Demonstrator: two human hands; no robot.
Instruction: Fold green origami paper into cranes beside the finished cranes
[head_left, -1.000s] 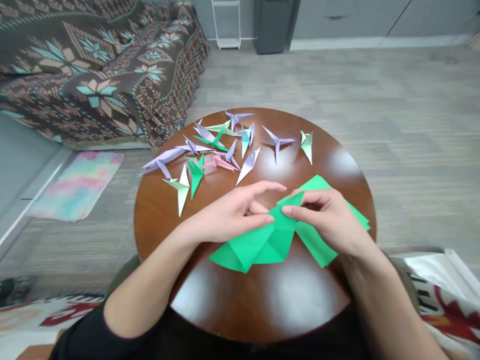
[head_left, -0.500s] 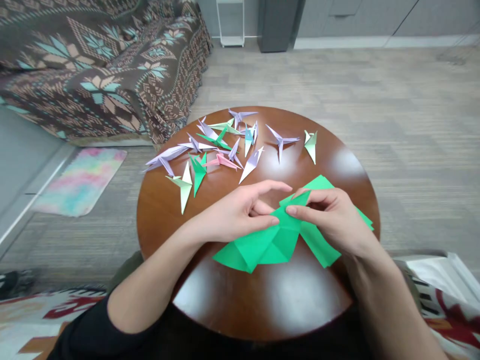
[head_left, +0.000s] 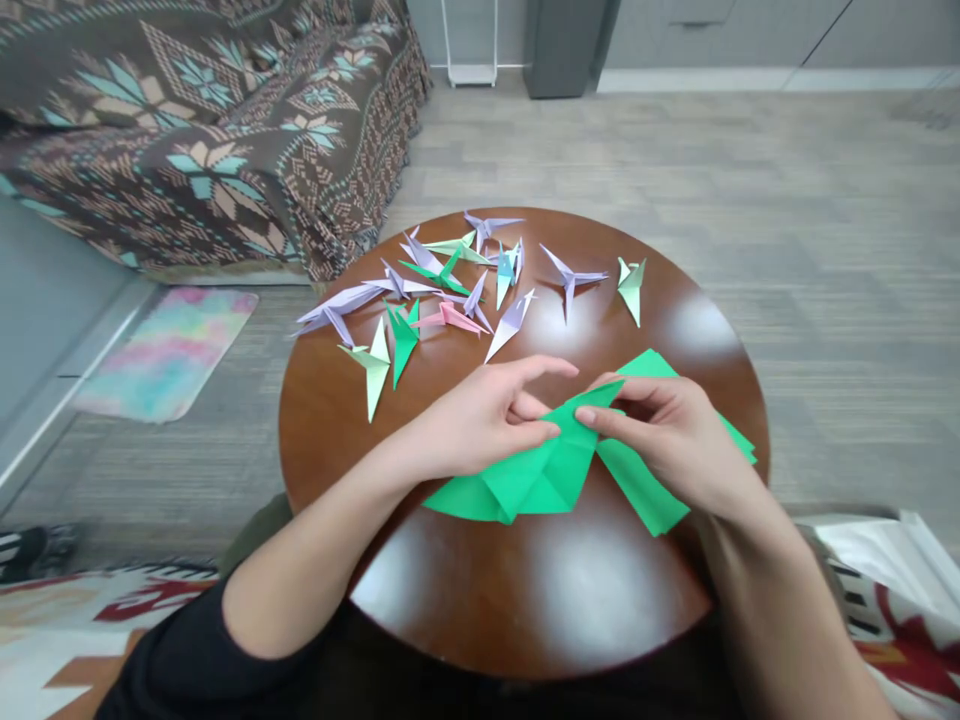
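Observation:
A creased sheet of green origami paper (head_left: 536, 475) is held between my two hands above the near half of the table. My left hand (head_left: 504, 412) pinches its upper left edge with the thumb in front, index finger stretched out over it. With thumb and fingers, my right hand (head_left: 664, 425) grips the paper's upper right corner, which stands up in a point. Beneath and beside my right hand lie more green sheets (head_left: 646, 490), partly covered by it. The fingers behind the paper are hidden.
Several folded paper cranes in purple, green and pink (head_left: 448, 317) cluster on the far left of the round brown table (head_left: 322, 400). A purple crane (head_left: 571, 280) and a pale green one (head_left: 631, 290) stand farther right. Beyond is a sofa with a patterned cover (head_left: 217, 170).
The lower edge of the green paper has lifted slightly and its folds have shifted. Both hands keep their grip. The whole view has moved a little.

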